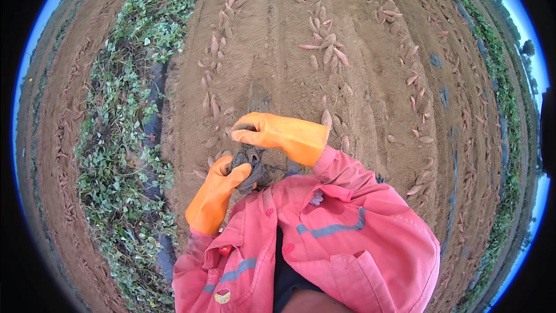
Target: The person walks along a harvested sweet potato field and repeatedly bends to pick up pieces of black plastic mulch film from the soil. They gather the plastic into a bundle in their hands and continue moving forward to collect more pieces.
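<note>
Wad of dark film held close, low over the field

A person in a red jacket holds a crumpled wad of dark film at the near side of the scene, just in front of the jacket. The left hand, in an orange glove, has its fingers wrapped around the wad's left side, the thumb pressing on top. The right hand, gloved alike, is just beyond the wad, its fingers curled toward the thumb with a gap between; whether they pinch any film cannot be told. The wad (plastic, by its look) should prove light and limp, quick to crush, apt to tear if a thin edge is pulled, and perhaps slippery against smooth gloves. The bunched middle seems the surest place to take hold, with loose folds tucked into the palm. Reddish tubers lie in long lines across brown soil, running to the far side. Leafy vines spread along the left, with another row of greenery at the far right.
</note>
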Demonstrator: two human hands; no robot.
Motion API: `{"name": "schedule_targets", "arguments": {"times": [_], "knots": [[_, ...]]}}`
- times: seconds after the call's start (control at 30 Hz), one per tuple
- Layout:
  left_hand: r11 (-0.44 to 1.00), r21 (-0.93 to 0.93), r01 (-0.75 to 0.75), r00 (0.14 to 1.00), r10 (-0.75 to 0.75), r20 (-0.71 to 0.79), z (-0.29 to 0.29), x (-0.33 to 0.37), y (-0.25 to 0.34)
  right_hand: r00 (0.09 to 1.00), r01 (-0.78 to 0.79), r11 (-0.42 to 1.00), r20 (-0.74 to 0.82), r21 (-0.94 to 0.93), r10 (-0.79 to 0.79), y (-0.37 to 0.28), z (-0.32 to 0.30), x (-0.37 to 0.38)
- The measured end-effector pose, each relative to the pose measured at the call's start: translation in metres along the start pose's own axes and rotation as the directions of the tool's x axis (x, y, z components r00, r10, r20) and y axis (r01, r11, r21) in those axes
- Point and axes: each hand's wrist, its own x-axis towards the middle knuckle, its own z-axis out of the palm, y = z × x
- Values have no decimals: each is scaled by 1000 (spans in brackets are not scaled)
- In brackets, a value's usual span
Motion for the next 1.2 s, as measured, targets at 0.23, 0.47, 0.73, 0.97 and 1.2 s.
{"name": "schedule_targets", "arguments": {"times": [0.23, 0.47, 0.73, 0.97, 1.2], "knots": [[829, -135, -542, 752, 408, -517, -32, -56, 25, 947, 253, 948, 150, 194, -284, 0, 55, 12], [696, 237, -677, 269, 535, -801, -121, -58, 83, 806, 85, 911, 509, 404, -301, -39, 88, -4], [454, 891, -32, 279, 860, -428, -224, 22, 10, 862, 341, 890, 478, -303, -168, -46, 101, 36], [696, 704, -142, 950, 294, -100, -109, 15, -57, 849, 429, 746, -54, -510, -525, 11, 16, 104], [868, 295, -399, 884, 450, -129, -108, 38, -10, 816, 477, 827, 200, 299, -543, 49, 96, 149]]}}
